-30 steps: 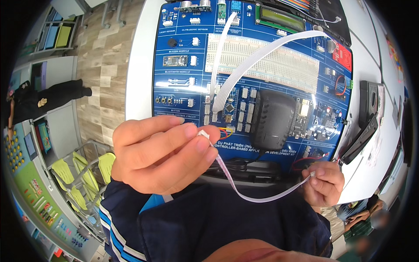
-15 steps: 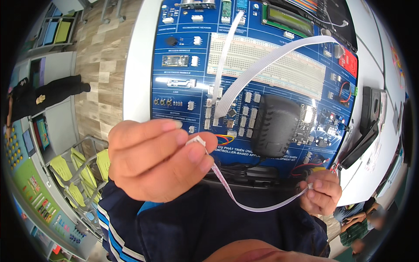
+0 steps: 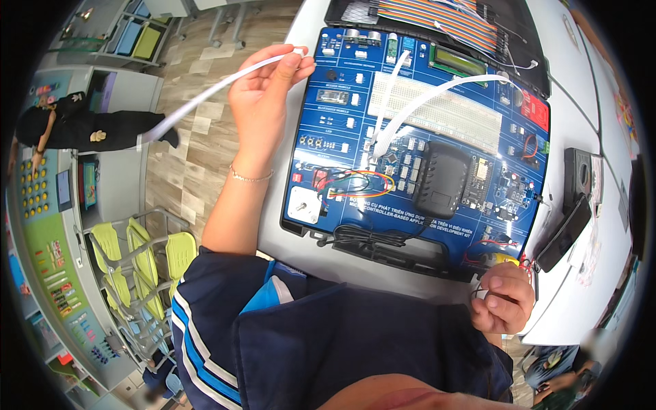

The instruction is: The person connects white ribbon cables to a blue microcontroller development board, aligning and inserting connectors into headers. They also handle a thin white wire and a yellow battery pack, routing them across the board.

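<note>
My left hand is raised over the far left corner of a blue electronics trainer board, pinching a white ribbon cable by the small connector at one end. The rest of the cable stretches left past the board, its far end blurred. My right hand is closed near the board's lower right corner, fingers curled; whether anything small sits in them is hidden. Two white ribbon cables arch over the breadboard from sockets near the middle. A black power adapter rests on the board.
Coloured jumper wires lie in the open case lid at the back. A small motor sits at the board's lower left. A multimeter lies on the table at right. Green chairs and a person in black are at left.
My left hand has moved up and away to the far left with the cable. The cable's other end has left my right hand and swings left. The board looks farther off, with more of it visible.
</note>
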{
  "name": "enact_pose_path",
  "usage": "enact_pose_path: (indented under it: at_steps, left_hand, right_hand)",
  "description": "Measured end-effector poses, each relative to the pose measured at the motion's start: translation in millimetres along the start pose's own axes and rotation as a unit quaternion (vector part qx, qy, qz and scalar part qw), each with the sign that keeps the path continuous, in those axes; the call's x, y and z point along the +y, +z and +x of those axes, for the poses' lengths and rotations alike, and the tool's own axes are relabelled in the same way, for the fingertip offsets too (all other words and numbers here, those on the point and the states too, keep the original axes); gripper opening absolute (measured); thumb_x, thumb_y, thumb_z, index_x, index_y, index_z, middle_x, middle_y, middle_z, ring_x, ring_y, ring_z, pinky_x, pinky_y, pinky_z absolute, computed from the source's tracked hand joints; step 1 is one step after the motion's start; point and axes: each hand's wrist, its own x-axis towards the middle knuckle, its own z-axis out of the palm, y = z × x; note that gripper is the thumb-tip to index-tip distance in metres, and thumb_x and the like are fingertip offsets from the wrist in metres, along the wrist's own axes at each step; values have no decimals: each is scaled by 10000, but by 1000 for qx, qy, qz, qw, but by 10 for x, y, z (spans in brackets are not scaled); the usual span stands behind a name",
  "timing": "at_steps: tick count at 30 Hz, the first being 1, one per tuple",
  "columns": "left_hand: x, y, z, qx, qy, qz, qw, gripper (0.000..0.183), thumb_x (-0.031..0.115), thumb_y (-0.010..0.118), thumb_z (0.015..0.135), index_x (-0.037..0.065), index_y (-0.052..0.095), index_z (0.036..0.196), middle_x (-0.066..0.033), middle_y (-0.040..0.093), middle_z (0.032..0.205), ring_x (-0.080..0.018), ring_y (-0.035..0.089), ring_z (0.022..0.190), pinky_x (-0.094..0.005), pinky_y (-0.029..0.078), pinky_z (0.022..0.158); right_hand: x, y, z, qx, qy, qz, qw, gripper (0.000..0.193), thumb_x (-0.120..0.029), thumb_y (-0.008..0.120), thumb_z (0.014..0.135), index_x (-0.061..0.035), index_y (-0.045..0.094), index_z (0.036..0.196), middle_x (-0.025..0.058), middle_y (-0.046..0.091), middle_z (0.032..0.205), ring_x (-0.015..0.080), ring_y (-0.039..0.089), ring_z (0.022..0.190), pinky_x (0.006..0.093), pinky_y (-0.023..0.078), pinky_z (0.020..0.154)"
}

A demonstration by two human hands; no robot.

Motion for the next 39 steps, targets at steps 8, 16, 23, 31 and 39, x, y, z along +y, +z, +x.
enact_pose_path:
  at_steps: [8, 16, 23, 31, 39]
  left_hand:
    - [-3, -14, 11, -9, -82, -112, 990, 230, 65, 589, 873, -47, 544, 1069, -186, 619, 999, -224, 635, 901, -307, 548, 798]
    - [-115, -87, 119, -41, -93, -70, 992, 245, 71, 570, 886, -47, 528, 1097, -170, 609, 1033, -189, 622, 889, -285, 518, 826]
    - [-289, -280, 506, -147, -94, 107, 979, 202, 92, 592, 877, -38, 596, 1031, -103, 637, 992, -139, 605, 879, -259, 483, 833]
    - [-164, -200, 506, -196, -47, 231, 952, 153, 94, 612, 865, -18, 643, 964, -51, 649, 921, -102, 593, 851, -225, 478, 802]
    - [66, -52, 545, -230, -17, 395, 889, 142, 71, 595, 866, -38, 644, 944, -46, 657, 897, -100, 614, 804, -221, 500, 759]
  right_hand:
    - [-17, 45, -35, -4, 3, -1, 1000, 203, -155, 754, 715, -112, 643, 880, 62, 595, 890, 214, 579, 703, 321, 480, 589]
    - [24, 13, -34, -18, 5, 15, 1000, 193, -161, 732, 732, -106, 647, 896, 68, 596, 887, 216, 573, 698, 323, 472, 586]
    - [23, 19, -36, -18, 23, 27, 999, 191, -163, 734, 732, -101, 648, 892, 67, 601, 893, 222, 574, 697, 330, 470, 590]
    - [28, 33, -31, -23, 50, 15, 998, 198, -160, 734, 731, -88, 650, 894, 76, 609, 900, 233, 581, 699, 331, 468, 587]
    - [35, 31, -13, -32, 59, 13, 998, 190, -170, 725, 743, -80, 647, 892, 80, 609, 893, 230, 585, 700, 339, 475, 592]
